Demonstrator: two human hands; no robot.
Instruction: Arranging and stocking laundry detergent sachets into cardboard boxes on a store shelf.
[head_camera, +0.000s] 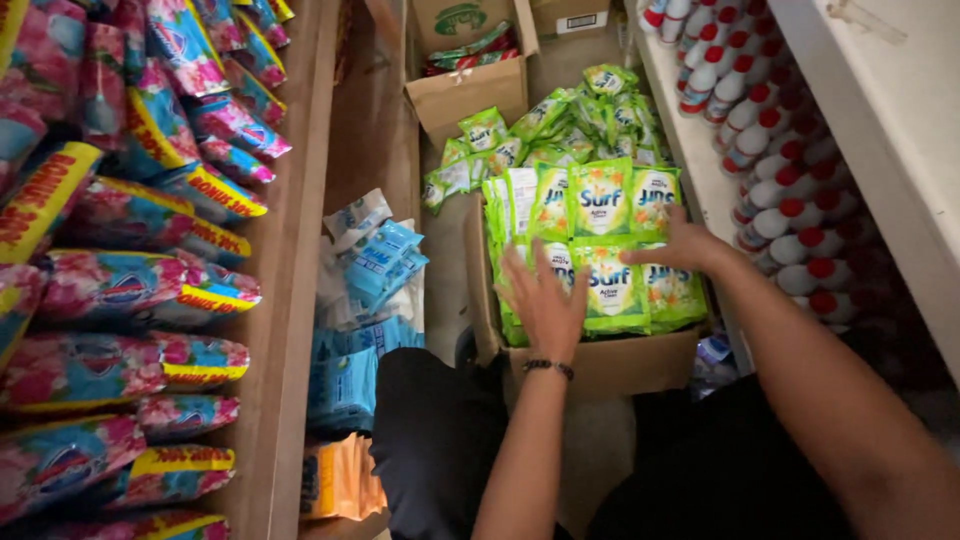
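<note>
Shop stockroom (shelves (290, 300) of packaged goods)

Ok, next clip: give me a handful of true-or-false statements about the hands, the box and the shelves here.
1. Both hands rest on green sachets in a cardboard box. True.
2. The left hand wears a dark bracelet at the wrist. True.
3. The right hand holds a white bottle. False: it lies flat on the sachets.
4. The white bottles have blue caps. False: red caps.
5. Pink packets fill the left shelf. True.
</note>
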